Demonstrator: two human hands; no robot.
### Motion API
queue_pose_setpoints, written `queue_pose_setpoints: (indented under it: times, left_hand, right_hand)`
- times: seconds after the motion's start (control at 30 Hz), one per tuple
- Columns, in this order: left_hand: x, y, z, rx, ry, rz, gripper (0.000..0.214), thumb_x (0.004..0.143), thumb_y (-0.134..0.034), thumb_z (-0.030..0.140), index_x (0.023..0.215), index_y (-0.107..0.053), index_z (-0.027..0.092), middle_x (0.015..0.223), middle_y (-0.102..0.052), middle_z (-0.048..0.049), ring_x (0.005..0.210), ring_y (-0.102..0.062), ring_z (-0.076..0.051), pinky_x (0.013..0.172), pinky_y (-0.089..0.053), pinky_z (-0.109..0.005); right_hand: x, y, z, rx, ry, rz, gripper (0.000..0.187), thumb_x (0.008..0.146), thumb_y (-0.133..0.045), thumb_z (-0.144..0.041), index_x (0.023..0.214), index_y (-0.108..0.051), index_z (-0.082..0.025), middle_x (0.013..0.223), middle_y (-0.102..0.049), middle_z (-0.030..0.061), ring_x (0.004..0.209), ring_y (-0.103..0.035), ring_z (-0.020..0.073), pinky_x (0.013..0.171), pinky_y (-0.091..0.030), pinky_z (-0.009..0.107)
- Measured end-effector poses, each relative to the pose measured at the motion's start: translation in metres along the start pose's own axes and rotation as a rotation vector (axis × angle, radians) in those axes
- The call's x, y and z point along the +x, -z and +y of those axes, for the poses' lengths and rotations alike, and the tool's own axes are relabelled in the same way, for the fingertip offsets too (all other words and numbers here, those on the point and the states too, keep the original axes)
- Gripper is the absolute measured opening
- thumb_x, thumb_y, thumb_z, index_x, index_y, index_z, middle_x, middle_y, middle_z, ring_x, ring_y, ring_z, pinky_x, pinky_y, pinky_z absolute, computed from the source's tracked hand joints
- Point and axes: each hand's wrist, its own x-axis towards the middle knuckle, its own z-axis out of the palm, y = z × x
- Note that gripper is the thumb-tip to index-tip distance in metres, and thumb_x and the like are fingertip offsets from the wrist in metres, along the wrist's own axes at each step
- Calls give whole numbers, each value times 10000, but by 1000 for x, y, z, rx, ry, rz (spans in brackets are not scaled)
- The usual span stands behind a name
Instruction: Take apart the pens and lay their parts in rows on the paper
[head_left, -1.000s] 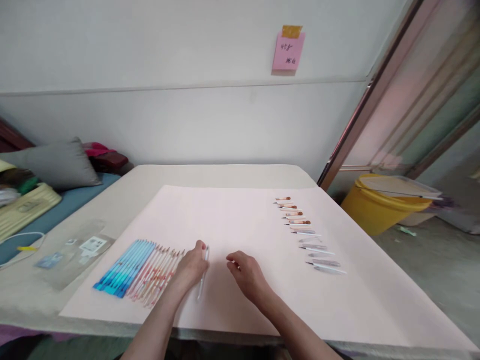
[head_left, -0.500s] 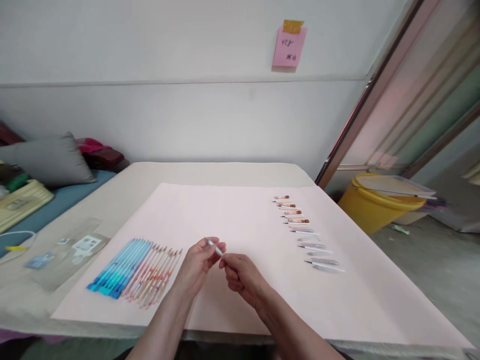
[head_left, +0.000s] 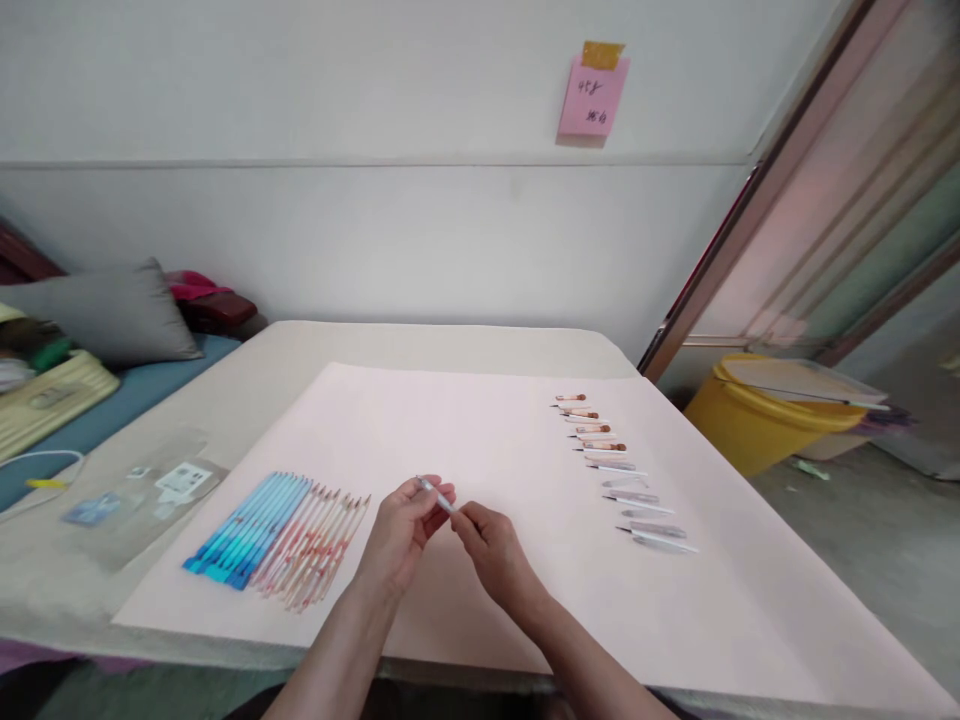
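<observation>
A slim whitish pen [head_left: 442,500] is held slantwise over the pale pink sheet, between my two hands. My left hand [head_left: 401,525] pinches its upper end between thumb and fingers. At the lower end, the thumb and bent fingers of my right hand [head_left: 495,552] close on it, hiding that tip. Left of my hands lies a row of blue pens [head_left: 255,525], with patterned white-and-red pens [head_left: 315,545] beside it, tips pointing away from me. Off to the right, a column of pen parts runs up the sheet: dark-tipped refills [head_left: 660,540], clear pieces and brown-and-orange figure-shaped pieces [head_left: 604,447].
The pink sheet [head_left: 720,610] covers much of the cream table [head_left: 450,340]. A clear plastic bag [head_left: 142,500] with a label lies at left. Beyond are a grey cushion [head_left: 112,310] and a yellow basket [head_left: 60,390]. A yellow bin [head_left: 757,425] stands on the floor right of the table.
My view has shifted slightly, so the scene sits a little differently. Both hands stay on the pen; my right hand's fingers have changed their curl around its lower end.
</observation>
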Motion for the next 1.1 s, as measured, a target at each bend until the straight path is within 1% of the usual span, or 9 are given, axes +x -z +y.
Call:
queue_pose_setpoints:
  times: [0.1,0.17,0.27,0.43,0.6,0.73,0.9,1.03,1.1]
  left_hand:
    - [1,3,-2,206,-34,106,253,645,-712,378,714,-611,157,680,-636,-18,636,-596,-110,632,-467,-245]
    - [1,3,-2,170,-20,93,254,655,-704,379,763,-625,163,744,-656,-33,681,-610,-119,650,-473,-249]
    - [1,1,0,-5,-8,8,307,659,-710,286,935,-635,175,977,-671,-89,904,-616,-169,794,-477,-293]
    - [1,0,3,240,-82,120,238,668,-696,360,777,-632,158,698,-638,-16,629,-573,-95,619,-451,-226]
    - [0,-1,4,23,-38,3,321,646,-718,272,942,-629,181,963,-667,-67,895,-602,-153,791,-465,-276]
    - [0,-1,3,203,-66,115,241,644,-719,336,780,-623,161,706,-633,-12,638,-566,-89,610,-438,-211]
    - [-1,-2,4,22,-36,-1,328,657,-709,315,941,-624,173,951,-669,-72,876,-602,-150,782,-461,-278]
    - [-2,-1,3,178,-84,72,246,667,-699,342,801,-621,150,721,-644,-22,655,-573,-96,635,-444,-225]
    - [-1,-1,3,176,-90,75,241,691,-679,353,811,-621,152,755,-648,-27,674,-579,-99,636,-446,-225]
  right_hand:
    - [-1,0,-1,-11,9,-15,331,872,-419,-360,596,-443,-180,539,-383,-51,524,-347,91,495,-247,227]
    - [-2,1,-1,-17,-2,-5,327,868,-425,-353,594,-453,-178,532,-387,-51,520,-348,90,491,-244,224]
    - [-1,2,-1,-11,-19,12,317,866,-423,-344,603,-475,-175,535,-391,-49,523,-356,90,491,-251,220]
    - [-1,4,-1,1,-1,-9,312,864,-423,-336,595,-444,-180,535,-369,-52,527,-351,89,491,-241,222]
    - [-2,5,-1,15,2,1,319,873,-413,-349,602,-426,-181,549,-367,-50,536,-335,90,498,-241,226]
    - [-2,5,-1,1,0,-19,325,872,-421,-341,590,-391,-182,538,-336,-56,531,-318,86,496,-230,229]
    - [-1,5,-2,6,-10,-7,324,876,-417,-349,601,-411,-178,549,-352,-52,538,-327,85,501,-235,227]
    - [-2,4,-2,2,-8,-20,319,871,-426,-339,597,-393,-179,544,-341,-56,536,-320,82,499,-227,227]
    - [-2,4,-1,1,-13,-17,319,871,-428,-337,597,-395,-178,542,-343,-57,534,-319,81,499,-228,225]
